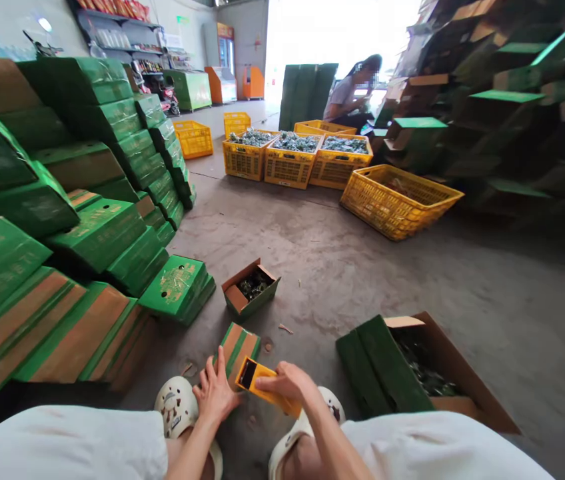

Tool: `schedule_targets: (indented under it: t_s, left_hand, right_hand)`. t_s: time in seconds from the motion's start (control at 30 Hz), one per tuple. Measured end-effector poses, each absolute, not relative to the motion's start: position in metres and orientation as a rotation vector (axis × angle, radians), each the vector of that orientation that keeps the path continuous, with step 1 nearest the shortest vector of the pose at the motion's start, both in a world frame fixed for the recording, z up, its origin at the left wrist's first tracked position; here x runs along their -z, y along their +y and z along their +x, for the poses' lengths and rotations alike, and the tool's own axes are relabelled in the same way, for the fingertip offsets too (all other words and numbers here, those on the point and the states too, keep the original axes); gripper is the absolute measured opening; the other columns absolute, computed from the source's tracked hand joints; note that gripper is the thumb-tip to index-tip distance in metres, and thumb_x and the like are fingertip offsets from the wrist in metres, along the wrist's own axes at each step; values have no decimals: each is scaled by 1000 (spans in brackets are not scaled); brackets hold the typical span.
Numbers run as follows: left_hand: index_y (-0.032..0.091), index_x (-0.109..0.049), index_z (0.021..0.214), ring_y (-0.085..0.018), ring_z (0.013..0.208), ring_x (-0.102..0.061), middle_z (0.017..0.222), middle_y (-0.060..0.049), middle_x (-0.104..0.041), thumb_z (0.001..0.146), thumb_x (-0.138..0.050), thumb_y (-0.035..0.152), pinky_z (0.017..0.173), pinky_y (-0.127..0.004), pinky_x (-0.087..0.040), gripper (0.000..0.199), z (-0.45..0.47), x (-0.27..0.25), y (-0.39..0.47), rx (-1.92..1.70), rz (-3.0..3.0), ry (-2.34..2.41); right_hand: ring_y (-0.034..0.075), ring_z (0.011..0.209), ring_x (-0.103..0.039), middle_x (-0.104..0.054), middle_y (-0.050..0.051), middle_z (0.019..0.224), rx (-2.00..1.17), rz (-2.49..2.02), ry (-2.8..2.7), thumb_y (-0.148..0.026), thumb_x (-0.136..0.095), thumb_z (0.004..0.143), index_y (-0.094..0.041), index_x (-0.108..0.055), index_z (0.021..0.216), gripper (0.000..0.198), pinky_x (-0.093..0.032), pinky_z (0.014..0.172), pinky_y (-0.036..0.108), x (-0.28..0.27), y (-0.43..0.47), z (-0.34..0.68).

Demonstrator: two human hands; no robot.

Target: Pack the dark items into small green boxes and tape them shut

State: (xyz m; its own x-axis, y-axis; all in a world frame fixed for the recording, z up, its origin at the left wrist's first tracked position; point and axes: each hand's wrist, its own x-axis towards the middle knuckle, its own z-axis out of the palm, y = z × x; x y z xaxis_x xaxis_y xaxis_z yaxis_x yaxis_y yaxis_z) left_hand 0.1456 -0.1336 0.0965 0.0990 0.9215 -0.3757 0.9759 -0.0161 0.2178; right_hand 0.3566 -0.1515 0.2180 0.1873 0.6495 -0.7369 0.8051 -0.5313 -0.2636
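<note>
Fingers point(268, 383) gripping tool point(280, 401) — grey floor point(272, 230), boxes point(105, 223); crates point(287, 167)

This looks like a packing room or warehouse: green boxes point(107, 123) are stacked high on the left, more cartons point(420, 143) are piled on the right, and yellow crates point(290, 168), three heaped with greenish goods point(296, 143), stand on a bare grey floor point(307, 233). A wide, bright doorway point(332, 30) opens at the back. Stocked shelves point(130, 49) and a tall fridge point(226, 50) give the far left corner a shop-like look.
</note>
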Motion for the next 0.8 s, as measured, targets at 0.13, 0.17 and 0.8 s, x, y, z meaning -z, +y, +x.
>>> schedule_targets:
  t_s: [0.13,0.17,0.8]
  left_hand:
    - [26,-9,167,-45,141,-38,165,-22,-28,63,-74,45,106,-65,-37,124,134,-95,-126,171,1985,1826]
    - [26,-9,166,-45,140,-39,164,-22,-28,63,-74,44,106,-65,-36,124,132,-94,-126,168,1987,1817]
    - [46,-18,163,-52,138,-44,167,-15,-19,74,-74,55,100,-70,-44,106,112,-90,-104,84,1827,1774]
  right_hand:
    - [22,75,-68,-77,9,85,1359,2185,1387,-62,-72,79,-17,-78,82,45,-37,56,27,-228,-177,378]
    - [21,72,-66,-76,8,82,1382,2194,1360,-61,-72,79,-17,-78,81,44,-36,55,27,-229,-181,381]
    - [32,94,-76,-80,13,97,1216,2193,1189,-56,-81,70,-19,-80,88,41,-53,72,31,-206,-164,389]
